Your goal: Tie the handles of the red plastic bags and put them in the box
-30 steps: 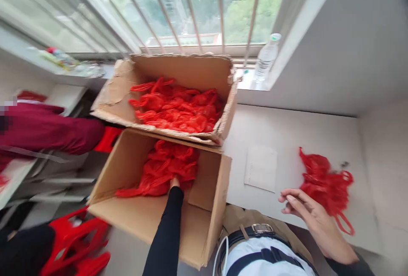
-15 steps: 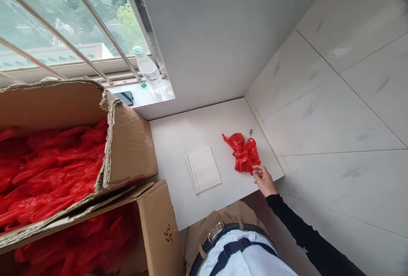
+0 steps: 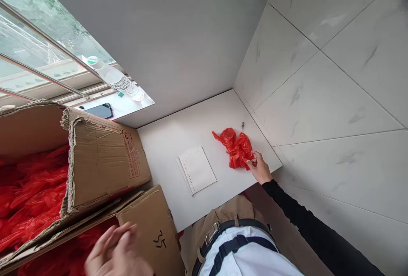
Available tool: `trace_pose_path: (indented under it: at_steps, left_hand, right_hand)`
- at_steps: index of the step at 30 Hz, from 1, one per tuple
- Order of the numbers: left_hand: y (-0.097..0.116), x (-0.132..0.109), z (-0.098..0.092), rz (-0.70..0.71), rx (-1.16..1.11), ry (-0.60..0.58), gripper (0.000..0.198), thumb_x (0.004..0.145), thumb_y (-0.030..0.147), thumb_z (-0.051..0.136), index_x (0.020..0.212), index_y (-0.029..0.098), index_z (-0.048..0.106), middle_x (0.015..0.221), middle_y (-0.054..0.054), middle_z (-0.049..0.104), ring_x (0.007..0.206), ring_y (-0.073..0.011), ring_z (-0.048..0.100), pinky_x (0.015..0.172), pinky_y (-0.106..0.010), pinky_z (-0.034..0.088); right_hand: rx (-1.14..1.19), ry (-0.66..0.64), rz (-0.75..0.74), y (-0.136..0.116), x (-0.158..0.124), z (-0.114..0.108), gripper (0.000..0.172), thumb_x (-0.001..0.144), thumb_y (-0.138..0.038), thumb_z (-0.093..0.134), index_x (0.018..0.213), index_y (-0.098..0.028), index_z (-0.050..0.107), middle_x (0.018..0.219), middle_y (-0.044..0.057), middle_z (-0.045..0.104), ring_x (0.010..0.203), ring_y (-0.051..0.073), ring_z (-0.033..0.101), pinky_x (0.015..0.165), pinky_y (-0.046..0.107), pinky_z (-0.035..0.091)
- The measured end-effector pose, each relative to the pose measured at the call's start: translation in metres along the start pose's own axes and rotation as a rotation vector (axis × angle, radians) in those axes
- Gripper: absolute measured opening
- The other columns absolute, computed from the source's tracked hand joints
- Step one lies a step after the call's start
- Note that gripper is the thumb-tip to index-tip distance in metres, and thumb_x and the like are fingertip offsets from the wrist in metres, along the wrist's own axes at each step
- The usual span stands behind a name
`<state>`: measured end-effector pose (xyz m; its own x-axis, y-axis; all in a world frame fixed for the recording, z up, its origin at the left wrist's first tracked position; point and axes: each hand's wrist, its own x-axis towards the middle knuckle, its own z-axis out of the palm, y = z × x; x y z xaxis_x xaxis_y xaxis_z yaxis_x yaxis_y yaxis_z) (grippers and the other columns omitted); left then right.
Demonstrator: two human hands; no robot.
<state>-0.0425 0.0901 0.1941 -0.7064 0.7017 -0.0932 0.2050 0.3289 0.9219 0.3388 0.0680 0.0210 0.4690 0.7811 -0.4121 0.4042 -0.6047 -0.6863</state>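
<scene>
My right hand (image 3: 259, 169) rests on the white tabletop (image 3: 204, 127) and pinches the near edge of a crumpled pile of red plastic bags (image 3: 236, 149). My left hand (image 3: 117, 252) is blurred at the bottom left, fingers together, hovering over the lower cardboard box (image 3: 149, 225) that holds red bags (image 3: 63, 259); whether it holds anything is unclear. A second, torn cardboard box (image 3: 98, 157) full of red bags (image 3: 28, 195) sits on top of the lower one.
A white notepad (image 3: 196, 169) lies on the table left of the red pile. A small dark object (image 3: 242, 125) lies near the tiled wall (image 3: 318, 97). On the window sill rest a phone (image 3: 100, 110) and a water bottle (image 3: 114, 78).
The view swung right, away from the boxes. My left hand came out of the lower box and rose into view. My right hand closed on the edge of the red pile.
</scene>
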Motion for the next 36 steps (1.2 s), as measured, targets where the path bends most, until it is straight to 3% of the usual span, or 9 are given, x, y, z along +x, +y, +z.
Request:
trace_pose_path:
  at_steps: [2,7,10,13,17,23,28,32,36]
  left_hand:
    - [-0.011,-0.015,0.031,-0.046,-0.038,-0.188,0.033,0.073,0.036,0.075,0.103,0.024,0.067,0.092,-0.003,0.070,0.084,-0.0211,0.066,0.074,-0.037,0.055]
    - [-0.054,-0.064,0.115,-0.165,0.148,-0.896,0.032,0.087,0.040,0.054,0.107,0.018,0.064,0.102,-0.012,0.070,0.082,-0.0210,0.067,0.067,-0.034,0.054]
    - [-0.076,-0.095,0.149,-0.069,0.227,-0.998,0.046,0.075,0.030,0.066,0.120,0.019,0.061,0.112,-0.014,0.066,0.088,-0.0228,0.065,0.071,-0.036,0.053]
    - [-0.085,-0.112,0.164,0.169,0.273,-1.101,0.049,0.071,0.019,0.067,0.120,0.021,0.061,0.118,-0.012,0.063,0.105,-0.0253,0.061,0.087,-0.039,0.049]
    - [-0.088,-0.106,0.159,0.252,0.310,-1.121,0.019,0.082,0.024,0.060,0.101,0.021,0.063,0.098,-0.007,0.065,0.089,-0.0223,0.061,0.080,-0.036,0.048]
    - [-0.096,-0.093,0.133,0.290,0.271,-1.185,0.018,0.082,0.025,0.060,0.099,0.020,0.058,0.095,-0.004,0.065,0.081,-0.0176,0.057,0.069,-0.027,0.046]
    - [-0.107,-0.086,0.117,0.298,0.309,-1.169,0.011,0.077,0.019,0.060,0.087,0.021,0.055,0.081,0.001,0.062,0.072,-0.0144,0.054,0.066,-0.025,0.043]
    - [-0.128,-0.063,0.100,0.249,0.395,-1.019,0.007,0.080,0.016,0.049,0.077,0.023,0.048,0.066,0.004,0.051,0.061,-0.0137,0.049,0.059,-0.024,0.039]
    - [-0.149,-0.053,0.090,0.248,0.459,-0.936,0.005,0.079,0.018,0.050,0.080,0.023,0.049,0.078,-0.001,0.055,0.070,-0.0175,0.055,0.059,-0.027,0.043]
  right_hand:
    - [0.051,-0.038,-0.025,-0.011,-0.007,0.000,0.049,0.087,-0.046,0.052,0.127,-0.018,0.053,0.079,0.001,0.064,0.078,0.023,0.061,0.083,0.039,0.047]
    - [0.200,-0.145,-0.116,-0.043,-0.032,0.007,0.036,0.091,-0.043,0.050,0.118,-0.020,0.058,0.080,0.001,0.064,0.079,0.021,0.062,0.082,0.036,0.049]
    - [0.286,-0.228,-0.168,-0.062,-0.055,0.009,0.029,0.093,-0.039,0.050,0.115,-0.021,0.057,0.080,0.001,0.065,0.079,0.019,0.064,0.080,0.033,0.051]
    - [0.349,-0.338,-0.224,-0.076,-0.074,0.008,0.021,0.093,-0.033,0.053,0.111,-0.023,0.058,0.084,0.000,0.068,0.083,0.017,0.066,0.084,0.031,0.052]
    - [0.358,-0.425,-0.280,-0.071,-0.079,0.008,0.025,0.100,-0.032,0.041,0.117,-0.023,0.056,0.090,0.002,0.070,0.086,0.016,0.067,0.082,0.030,0.054]
    - [0.215,-0.439,-0.394,-0.043,-0.069,0.017,0.040,0.084,-0.017,0.055,0.124,-0.023,0.060,0.123,0.007,0.064,0.119,0.024,0.054,0.105,0.043,0.041]
    - [0.124,-0.463,-0.403,-0.034,-0.068,0.025,0.022,0.085,-0.019,0.052,0.103,-0.023,0.065,0.098,0.004,0.069,0.092,0.021,0.061,0.085,0.037,0.049]
    - [0.067,-0.389,-0.322,-0.016,-0.053,0.021,0.016,0.091,-0.027,0.045,0.096,-0.022,0.059,0.091,0.004,0.067,0.081,0.020,0.062,0.077,0.035,0.049]
    - [0.000,-0.395,-0.280,0.005,-0.043,0.024,0.012,0.089,-0.029,0.045,0.094,-0.022,0.053,0.087,0.003,0.065,0.076,0.019,0.061,0.074,0.034,0.049]
